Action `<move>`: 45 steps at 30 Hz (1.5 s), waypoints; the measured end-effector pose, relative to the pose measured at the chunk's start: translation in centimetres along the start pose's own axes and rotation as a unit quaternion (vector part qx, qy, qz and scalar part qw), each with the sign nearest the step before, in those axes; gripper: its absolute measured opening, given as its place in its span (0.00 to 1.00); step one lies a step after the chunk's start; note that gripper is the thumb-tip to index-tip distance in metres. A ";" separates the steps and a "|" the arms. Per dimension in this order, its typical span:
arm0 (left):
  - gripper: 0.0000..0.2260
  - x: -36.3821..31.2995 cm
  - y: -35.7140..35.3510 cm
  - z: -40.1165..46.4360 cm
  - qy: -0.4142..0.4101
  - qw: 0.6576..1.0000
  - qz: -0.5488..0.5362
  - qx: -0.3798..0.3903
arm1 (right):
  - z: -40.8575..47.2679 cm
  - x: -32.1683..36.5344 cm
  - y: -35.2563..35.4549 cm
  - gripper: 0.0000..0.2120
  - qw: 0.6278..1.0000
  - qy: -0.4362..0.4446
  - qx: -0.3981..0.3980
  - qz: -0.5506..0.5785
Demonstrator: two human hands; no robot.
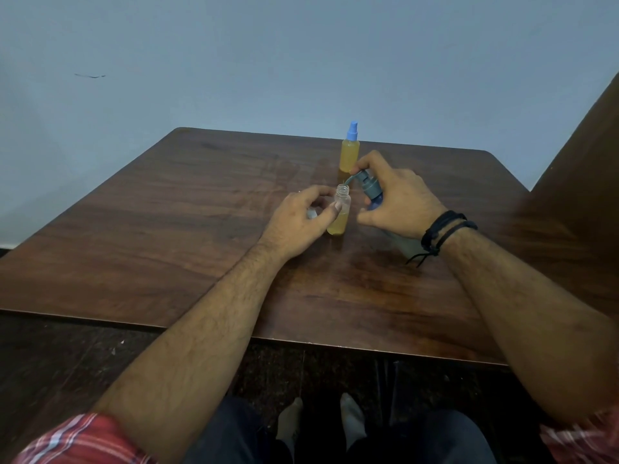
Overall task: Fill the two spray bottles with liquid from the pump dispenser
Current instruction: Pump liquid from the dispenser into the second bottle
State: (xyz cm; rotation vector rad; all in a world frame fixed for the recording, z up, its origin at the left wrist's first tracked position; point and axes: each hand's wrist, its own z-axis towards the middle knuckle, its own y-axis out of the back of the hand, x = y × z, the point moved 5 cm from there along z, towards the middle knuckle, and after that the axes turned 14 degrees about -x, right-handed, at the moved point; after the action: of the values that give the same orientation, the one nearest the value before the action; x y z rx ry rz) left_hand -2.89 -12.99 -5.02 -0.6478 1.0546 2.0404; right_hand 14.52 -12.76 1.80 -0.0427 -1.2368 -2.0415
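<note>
One spray bottle [350,152] capped full behind pump dispenser [370,190], gripped by right hand [398,202]; left hand [298,222] pinches open bottle [340,212], part filled.

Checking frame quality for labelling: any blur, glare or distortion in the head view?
Head view: dim, flat light, soft overall; wide-angle bend on the table edges; faint sheen beside the capped spray bottle; open spray bottle and pump dispenser readable, both hands slightly soft.
</note>
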 end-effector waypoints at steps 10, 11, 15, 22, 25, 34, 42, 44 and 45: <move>0.15 -0.1 0.0 0.0 0.006 1.000 -0.001 0.004 | 0.0 -0.3 0.2 0.26 1.000 -0.007 -0.009 0.006; 0.15 0.0 0.0 0.0 0.006 1.000 -0.001 0.004 | 0.0 -0.3 0.2 0.26 1.000 -0.008 -0.009 0.008; 0.16 0.0 0.0 0.0 0.003 1.000 0.002 0.005 | 0.0 -0.2 0.1 0.29 1.000 0.004 -0.006 -0.002; 0.14 -0.2 0.1 -0.1 0.001 1.000 -0.008 -0.003 | 0.0 -0.1 0.4 0.27 1.000 -0.004 -0.012 0.003; 0.15 -0.1 0.1 0.0 0.003 1.000 -0.007 -0.003 | 0.0 0.0 0.3 0.27 1.000 0.003 -0.010 0.001; 0.14 -0.3 0.1 -0.1 0.000 1.000 -0.009 -0.002 | 0.0 0.1 0.3 0.28 1.000 0.003 -0.003 -0.003; 0.15 0.0 0.0 -0.1 0.004 1.000 -0.004 0.000 | -0.1 0.0 0.3 0.30 1.000 0.012 -0.005 -0.007; 0.16 0.1 0.0 -0.1 0.005 1.000 -0.004 -0.001 | -0.1 0.1 0.3 0.30 1.000 0.015 -0.001 -0.006; 0.16 0.1 0.0 -0.1 0.006 1.000 -0.005 -0.002 | -0.1 0.1 0.3 0.30 1.000 0.014 0.000 -0.006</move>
State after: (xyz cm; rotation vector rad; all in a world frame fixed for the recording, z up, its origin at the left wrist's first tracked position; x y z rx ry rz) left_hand -2.94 -13.05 -5.10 -0.6660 1.0517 2.0329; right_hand 14.59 -12.97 2.01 -0.0074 -1.2221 -2.0466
